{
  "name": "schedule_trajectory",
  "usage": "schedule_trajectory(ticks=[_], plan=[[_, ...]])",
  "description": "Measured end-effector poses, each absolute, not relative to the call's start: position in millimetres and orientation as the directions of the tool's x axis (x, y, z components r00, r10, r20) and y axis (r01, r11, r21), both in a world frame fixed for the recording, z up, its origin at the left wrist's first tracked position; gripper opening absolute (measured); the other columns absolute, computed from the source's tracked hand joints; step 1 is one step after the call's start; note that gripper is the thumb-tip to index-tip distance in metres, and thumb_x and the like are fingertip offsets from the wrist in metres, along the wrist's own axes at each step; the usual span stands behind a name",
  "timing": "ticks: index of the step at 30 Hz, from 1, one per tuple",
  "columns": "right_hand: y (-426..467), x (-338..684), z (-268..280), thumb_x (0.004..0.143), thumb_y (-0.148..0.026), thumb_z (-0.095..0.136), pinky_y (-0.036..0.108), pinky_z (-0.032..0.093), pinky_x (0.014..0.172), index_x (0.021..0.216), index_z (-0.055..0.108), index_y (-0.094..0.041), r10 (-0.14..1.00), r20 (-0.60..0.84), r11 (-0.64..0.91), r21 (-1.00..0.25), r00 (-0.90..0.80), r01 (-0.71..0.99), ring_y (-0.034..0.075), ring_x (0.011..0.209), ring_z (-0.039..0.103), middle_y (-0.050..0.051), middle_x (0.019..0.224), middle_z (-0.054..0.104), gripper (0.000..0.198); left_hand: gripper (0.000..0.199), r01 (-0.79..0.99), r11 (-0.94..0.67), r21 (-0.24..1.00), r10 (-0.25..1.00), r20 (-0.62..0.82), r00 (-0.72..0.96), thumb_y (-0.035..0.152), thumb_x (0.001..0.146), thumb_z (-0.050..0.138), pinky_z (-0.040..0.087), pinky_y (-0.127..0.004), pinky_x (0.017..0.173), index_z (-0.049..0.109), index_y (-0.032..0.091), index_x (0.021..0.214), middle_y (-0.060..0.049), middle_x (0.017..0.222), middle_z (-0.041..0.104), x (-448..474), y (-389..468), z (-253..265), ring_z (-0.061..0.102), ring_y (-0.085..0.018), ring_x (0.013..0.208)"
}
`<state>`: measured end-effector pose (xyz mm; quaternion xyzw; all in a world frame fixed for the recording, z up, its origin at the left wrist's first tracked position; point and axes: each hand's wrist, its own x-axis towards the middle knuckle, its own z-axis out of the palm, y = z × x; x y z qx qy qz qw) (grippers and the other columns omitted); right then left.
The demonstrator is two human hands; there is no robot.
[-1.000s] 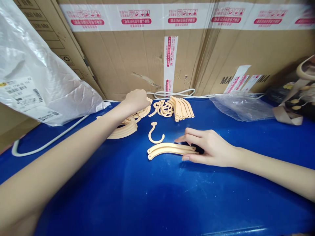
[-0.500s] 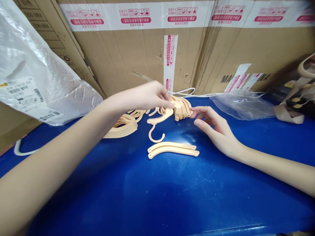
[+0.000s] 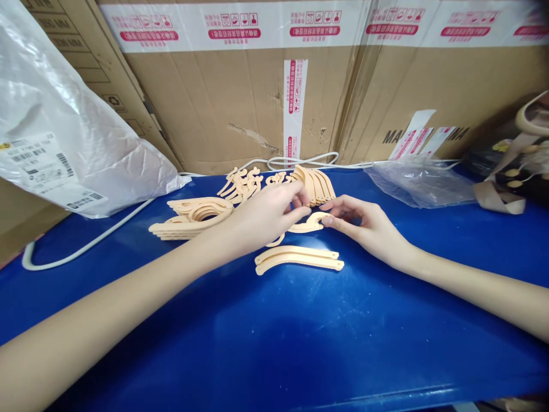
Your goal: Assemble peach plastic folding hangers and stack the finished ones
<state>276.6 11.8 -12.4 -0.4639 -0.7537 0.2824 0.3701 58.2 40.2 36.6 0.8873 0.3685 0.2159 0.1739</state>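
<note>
Thumb and fingertips of my right hand [image 3: 364, 223] pinch the right end of a pale curved hanger piece [image 3: 305, 226], low over the blue table. My left hand [image 3: 274, 212] is just above and left of that piece, its thumb and fingers pinched together; what is between them, if anything, cannot be made out. Partly hidden under the left hand lies a hook [image 3: 275, 242]. Two pale hanger arms [image 3: 298, 258] lie side by side in front. Behind the hands stands a row of similar arms [image 3: 315, 186].
Stacked hanger parts [image 3: 189, 229] and a pile of small hooks [image 3: 242, 183] lie at left. A white cable [image 3: 90, 237] runs along the back. Cardboard boxes [image 3: 223, 109], a white plastic bag [image 3: 94, 131] and a clear bag [image 3: 420, 183] border the blue table [image 3: 274, 343].
My left hand has come down and toward me. My right hand has moved left and now grips the curved piece, where before its fingers were apart. The two front arms stay put.
</note>
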Motion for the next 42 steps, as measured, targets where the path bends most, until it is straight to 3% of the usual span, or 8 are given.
schedule_trajectory(ticks=[4, 8, 15, 20, 26, 32, 36, 42], plan=[[13, 276, -10, 0.089, -0.045, 0.057, 0.027, 0.040, 0.060, 0.100, 0.067, -0.021, 0.914, 0.282, 0.402, -0.715, -0.290, 0.572, 0.014, 0.070, 0.057, 0.001, 0.087, 0.069, 0.028, 0.016, 0.617, -0.726, 0.304, 0.687, 0.275, 0.673, 0.023, 0.095, 0.045, 0.042, -0.030, 0.078, 0.061, 0.018, 0.096, -0.002, 0.093, 0.063, 23, 20, 25, 0.057, -0.017, 0.089], [11, 275, -9, 0.089, -0.041, 0.057, 0.027, 0.038, 0.058, 0.097, 0.067, -0.021, 0.910, 0.307, 0.415, -0.651, -0.279, 0.636, 0.012, 0.068, 0.054, 0.000, 0.085, 0.068, 0.023, 0.025, 0.609, -0.782, 0.132, 0.622, 0.230, 0.749, 0.025, 0.098, 0.041, 0.042, -0.034, 0.087, 0.060, 0.021, 0.113, -0.004, 0.112, 0.062, -4, 10, 13, 0.056, -0.019, 0.100], [11, 276, -9, 0.091, -0.039, 0.054, 0.028, 0.041, 0.064, 0.098, 0.067, -0.022, 0.892, 0.324, 0.450, -0.576, -0.315, 0.682, 0.015, 0.078, 0.057, 0.003, 0.096, 0.066, 0.022, 0.034, 0.498, -0.838, -0.221, 0.443, 0.255, 0.859, 0.014, 0.099, 0.030, 0.044, -0.034, 0.079, 0.063, 0.013, 0.108, -0.008, 0.106, 0.067, -7, 6, 6, 0.061, -0.021, 0.094], [12, 276, -9, 0.091, -0.043, 0.054, 0.030, 0.044, 0.065, 0.106, 0.065, -0.022, 0.872, 0.368, 0.484, -0.553, -0.323, 0.678, 0.016, 0.076, 0.057, 0.006, 0.100, 0.062, 0.028, 0.031, 0.499, -0.769, -0.399, 0.427, 0.259, 0.866, 0.006, 0.094, 0.035, 0.046, -0.035, 0.074, 0.065, 0.010, 0.097, -0.011, 0.095, 0.069, -4, 0, 7, 0.062, -0.023, 0.085], [7, 273, -6, 0.092, -0.037, 0.053, 0.032, 0.046, 0.070, 0.112, 0.060, -0.024, 0.848, 0.427, 0.515, -0.524, -0.314, 0.678, 0.018, 0.082, 0.057, 0.005, 0.102, 0.059, 0.025, 0.027, 0.519, -0.735, -0.436, 0.457, 0.246, 0.855, 0.003, 0.090, 0.037, 0.049, -0.035, 0.069, 0.063, 0.009, 0.095, -0.012, 0.091, 0.066, -3, 0, 3, 0.061, -0.025, 0.080], [2, 270, -4, 0.093, -0.030, 0.052, 0.035, 0.047, 0.080, 0.112, 0.059, -0.024, 0.782, 0.482, 0.607, -0.440, -0.396, 0.662, 0.021, 0.098, 0.055, 0.007, 0.108, 0.059, 0.022, 0.035, 0.574, -0.759, -0.307, 0.491, 0.309, 0.815, 0.009, 0.097, 0.024, 0.046, -0.028, 0.061, 0.058, 0.010, 0.088, -0.008, 0.079, 0.063, -1, 0, 6, 0.059, -0.019, 0.068], [0, 269, -3, 0.092, -0.026, 0.050, 0.039, 0.046, 0.084, 0.107, 0.059, -0.022, 0.719, 0.507, 0.675, -0.347, -0.475, 0.651, 0.024, 0.101, 0.055, 0.008, 0.107, 0.059, 0.017, 0.032, 0.575, -0.770, -0.276, 0.499, 0.302, 0.812, 0.010, 0.098, 0.025, 0.044, -0.028, 0.060, 0.057, 0.011, 0.093, -0.007, 0.081, 0.062, -1, -1, 6, 0.059, -0.019, 0.070], [-1, 267, -2, 0.093, -0.023, 0.049, 0.038, 0.047, 0.082, 0.103, 0.060, -0.023, 0.676, 0.518, 0.721, -0.314, -0.525, 0.618, 0.022, 0.098, 0.056, 0.008, 0.101, 0.060, 0.015, 0.029, 0.711, -0.644, -0.283, 0.607, 0.377, 0.700, 0.023, 0.096, 0.031, 0.038, -0.030, 0.057, 0.055, 0.016, 0.082, -0.005, 0.074, 0.061, -3, -7, 10, 0.060, -0.020, 0.068]])
